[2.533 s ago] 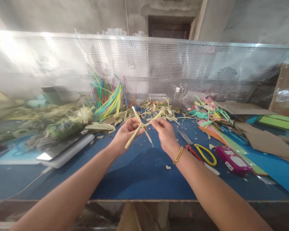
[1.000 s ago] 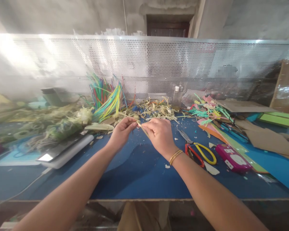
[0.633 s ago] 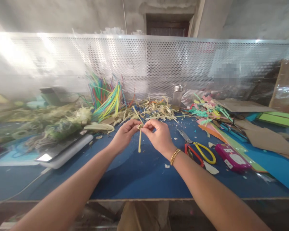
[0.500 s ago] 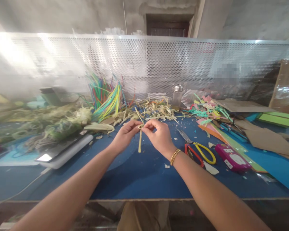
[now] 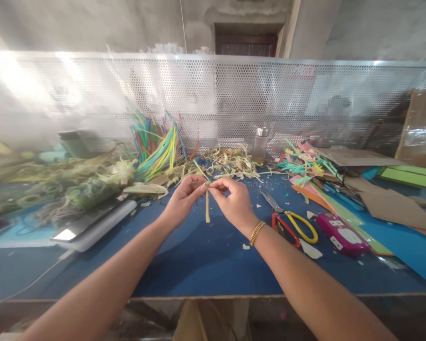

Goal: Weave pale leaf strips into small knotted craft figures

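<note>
My left hand (image 5: 185, 199) and right hand (image 5: 232, 199) face each other above the blue counter (image 5: 213, 274), fingers narrowed, both pinching the pale strips (image 5: 208, 211). These lie between my fingertips: one end hangs toward me, another slants up and away; the folded middle is too small to resolve. Right of my right hand, scissors (image 5: 287, 214) with red and yellow handles lie near a magenta box (image 5: 342, 233). Beyond, pale shavings (image 5: 230, 162) lie heaped, with coloured stems (image 5: 156, 147) to their left.
</note>
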The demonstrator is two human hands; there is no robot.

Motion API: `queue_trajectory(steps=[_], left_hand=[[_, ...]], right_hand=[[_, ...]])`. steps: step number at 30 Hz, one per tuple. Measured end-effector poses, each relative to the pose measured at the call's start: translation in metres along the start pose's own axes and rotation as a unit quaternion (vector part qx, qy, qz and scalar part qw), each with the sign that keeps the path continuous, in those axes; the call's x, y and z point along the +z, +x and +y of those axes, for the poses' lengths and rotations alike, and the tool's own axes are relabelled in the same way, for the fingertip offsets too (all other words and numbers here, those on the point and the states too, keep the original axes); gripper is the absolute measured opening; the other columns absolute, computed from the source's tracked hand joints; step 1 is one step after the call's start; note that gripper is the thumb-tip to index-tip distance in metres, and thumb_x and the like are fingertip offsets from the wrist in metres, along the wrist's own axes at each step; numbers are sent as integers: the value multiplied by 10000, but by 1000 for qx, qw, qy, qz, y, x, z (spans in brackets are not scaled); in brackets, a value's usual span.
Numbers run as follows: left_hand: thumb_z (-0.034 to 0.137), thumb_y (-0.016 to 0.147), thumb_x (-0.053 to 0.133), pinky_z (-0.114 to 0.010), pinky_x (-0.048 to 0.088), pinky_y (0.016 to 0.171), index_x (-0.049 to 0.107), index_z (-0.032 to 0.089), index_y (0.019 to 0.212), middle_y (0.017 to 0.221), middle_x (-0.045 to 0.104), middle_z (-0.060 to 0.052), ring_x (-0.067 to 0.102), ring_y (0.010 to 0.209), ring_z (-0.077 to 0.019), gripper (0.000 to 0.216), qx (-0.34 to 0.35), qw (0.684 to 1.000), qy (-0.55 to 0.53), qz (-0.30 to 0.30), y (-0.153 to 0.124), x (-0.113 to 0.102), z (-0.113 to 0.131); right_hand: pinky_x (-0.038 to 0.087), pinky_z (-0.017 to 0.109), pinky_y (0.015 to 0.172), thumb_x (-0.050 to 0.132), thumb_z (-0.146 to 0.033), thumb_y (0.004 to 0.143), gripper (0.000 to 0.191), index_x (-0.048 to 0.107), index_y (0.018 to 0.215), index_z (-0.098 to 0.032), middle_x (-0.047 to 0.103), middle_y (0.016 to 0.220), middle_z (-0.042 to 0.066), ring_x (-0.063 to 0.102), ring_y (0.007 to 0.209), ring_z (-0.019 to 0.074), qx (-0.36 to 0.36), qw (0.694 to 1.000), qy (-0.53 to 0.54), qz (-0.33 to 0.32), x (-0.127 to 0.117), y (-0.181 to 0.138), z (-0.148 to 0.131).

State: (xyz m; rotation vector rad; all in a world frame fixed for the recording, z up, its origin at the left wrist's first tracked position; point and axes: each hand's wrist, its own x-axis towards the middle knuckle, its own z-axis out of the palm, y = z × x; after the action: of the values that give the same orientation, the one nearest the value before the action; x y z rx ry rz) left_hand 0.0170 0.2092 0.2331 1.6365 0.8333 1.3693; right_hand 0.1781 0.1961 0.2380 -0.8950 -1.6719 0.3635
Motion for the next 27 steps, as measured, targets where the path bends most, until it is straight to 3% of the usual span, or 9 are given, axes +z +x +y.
queue_trajectory(steps=[4, 9, 16, 21, 27], left_hand=[[399, 836, 648, -243, 405, 680, 597, 211, 982, 812, 605, 4, 525, 727, -132, 243, 16, 999, 29, 23, -1, 0, 3], [378, 854, 629, -251, 410, 732, 593, 216, 1020, 883, 600, -6, 528, 795, -141, 234, 39, 998, 37, 16, -2, 1, 3], [315, 780, 724, -250, 413, 723, 552, 216, 1028, 856, 617, -2, 556, 785, -141, 317, 28, 1000, -6, -4, -1, 1, 0], [339, 807, 693, -233, 381, 643, 508, 231, 938, 719, 559, 43, 507, 669, -115, 251, 28, 999, -8, 31, -2, 1, 1], [382, 792, 698, -226, 344, 550, 545, 210, 887, 649, 515, 51, 434, 563, -96, 250, -4, 999, -15, 36, -5, 5, 9]], right_hand=[[551, 303, 709, 674, -303, 766, 188, 616, 920, -211, 718, 813, 33, 685, 738, 165, 58, 995, 65, 41, 5, 0, 2], [550, 296, 707, 659, -303, 776, 116, 590, 784, -210, 699, 777, 29, 672, 735, 155, 58, 993, 84, 50, 8, 0, 4], [533, 280, 695, 644, -259, 788, 75, 604, 747, -211, 693, 732, 9, 653, 692, 138, 51, 994, 78, 58, 8, -1, 2], [500, 295, 720, 651, -260, 816, 69, 637, 755, -229, 697, 713, -13, 638, 668, 136, 9, 999, 18, 50, 5, -2, 0], [404, 354, 845, 649, -260, 853, 61, 662, 794, -253, 717, 785, -12, 636, 799, 172, -68, 990, -116, 34, -1, -2, -4]])
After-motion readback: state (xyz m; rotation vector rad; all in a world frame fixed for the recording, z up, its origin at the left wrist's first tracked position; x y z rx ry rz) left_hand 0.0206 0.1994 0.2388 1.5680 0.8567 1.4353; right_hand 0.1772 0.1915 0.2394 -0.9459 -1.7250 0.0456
